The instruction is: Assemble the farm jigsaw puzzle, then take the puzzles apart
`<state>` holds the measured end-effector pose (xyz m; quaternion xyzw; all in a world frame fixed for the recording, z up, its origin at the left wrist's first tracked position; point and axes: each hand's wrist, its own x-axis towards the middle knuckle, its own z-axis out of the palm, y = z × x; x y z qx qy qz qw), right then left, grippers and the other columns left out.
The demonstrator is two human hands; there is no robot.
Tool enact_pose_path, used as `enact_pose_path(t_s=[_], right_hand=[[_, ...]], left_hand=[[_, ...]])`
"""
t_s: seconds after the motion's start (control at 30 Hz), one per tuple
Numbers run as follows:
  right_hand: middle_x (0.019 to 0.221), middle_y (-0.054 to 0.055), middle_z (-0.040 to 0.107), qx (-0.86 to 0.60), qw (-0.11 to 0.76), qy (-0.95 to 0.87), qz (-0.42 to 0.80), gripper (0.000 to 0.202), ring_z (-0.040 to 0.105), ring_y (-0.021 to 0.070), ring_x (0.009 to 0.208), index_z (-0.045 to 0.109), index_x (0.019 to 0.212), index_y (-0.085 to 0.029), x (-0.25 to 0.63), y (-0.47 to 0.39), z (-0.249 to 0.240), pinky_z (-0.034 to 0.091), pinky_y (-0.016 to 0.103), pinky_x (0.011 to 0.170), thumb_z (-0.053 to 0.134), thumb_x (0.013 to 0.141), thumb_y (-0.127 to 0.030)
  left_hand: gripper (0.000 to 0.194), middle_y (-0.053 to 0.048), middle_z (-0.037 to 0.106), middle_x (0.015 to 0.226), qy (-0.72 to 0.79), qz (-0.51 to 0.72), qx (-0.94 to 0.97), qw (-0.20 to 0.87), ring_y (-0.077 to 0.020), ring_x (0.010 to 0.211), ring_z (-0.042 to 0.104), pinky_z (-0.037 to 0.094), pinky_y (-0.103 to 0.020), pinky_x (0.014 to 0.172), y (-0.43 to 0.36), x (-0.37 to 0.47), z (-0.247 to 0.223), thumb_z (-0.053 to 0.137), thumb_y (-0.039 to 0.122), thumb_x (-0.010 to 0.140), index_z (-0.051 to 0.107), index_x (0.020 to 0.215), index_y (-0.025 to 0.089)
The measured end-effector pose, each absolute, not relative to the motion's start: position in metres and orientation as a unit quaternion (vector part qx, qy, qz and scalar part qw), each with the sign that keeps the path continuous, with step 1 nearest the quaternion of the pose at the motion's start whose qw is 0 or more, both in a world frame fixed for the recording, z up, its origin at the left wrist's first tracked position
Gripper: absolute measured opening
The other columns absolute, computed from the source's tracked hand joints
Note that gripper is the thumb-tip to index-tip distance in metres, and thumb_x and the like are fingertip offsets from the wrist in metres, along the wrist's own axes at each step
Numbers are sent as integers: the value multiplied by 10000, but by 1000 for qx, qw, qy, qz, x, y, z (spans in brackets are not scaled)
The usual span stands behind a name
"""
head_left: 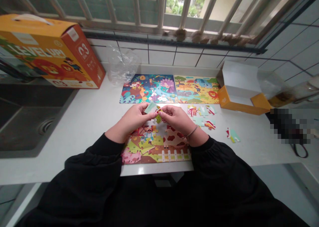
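One piece (151,108), or possibly two joined, between the left hand (133,118) and right hand (176,119), above the far edge of the part-filled puzzle (175,137) on the bench (82,134). Left grip of thumb and fingers pinching the pale part; in the right grip, thumb and fingertips pressed together on the lower right end, with the detail there too small to make out. Pale end aimed up and leftward, toward the wall (161,56); red-and-green end down toward the right grip; long axis slanting between. On the box (37,51) at far left, "LEVEL UP!" in big white letters across the front, and "03" on the red side; smaller print too blurred to read. Right of the puzzle, loose pieces (209,124); behind the hands, a blue puzzle (148,90) and a yellow puzzle (196,87) side by side.
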<state>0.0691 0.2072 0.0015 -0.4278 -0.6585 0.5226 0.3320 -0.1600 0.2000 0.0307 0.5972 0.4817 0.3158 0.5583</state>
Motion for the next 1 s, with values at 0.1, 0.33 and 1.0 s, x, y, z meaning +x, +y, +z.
enact_pose_path(t_s=[0.1,0.33,1.0], right_hand=[[868,45,773,-422,329,-660,527,397,698,181,756,744,1060,-201,75,210,5,567,318,720,748,987,-591],[1140,104,817,-505,313,-769,237,216,736,288,1111,820,1095,-243,124,223,11,569,478,1060,667,1081,-395],[1149,106,810,-499,341,-753,260,249,757,254,989,771,1231,-234,150,198,10,619,439,969,681,1062,-394]], left_hand=[[420,-42,779,926,480,315,605,552,-176,723,683,546,-266,615,200,-160,30,880,559,858,753,1015,191],[426,-74,832,998,508,343,581,535,-246,824,768,612,-320,666,202,-162,30,915,551,829,793,1035,200],[377,-31,741,816,500,278,640,513,-190,663,662,499,-273,539,204,-149,43,894,562,842,780,923,212]])
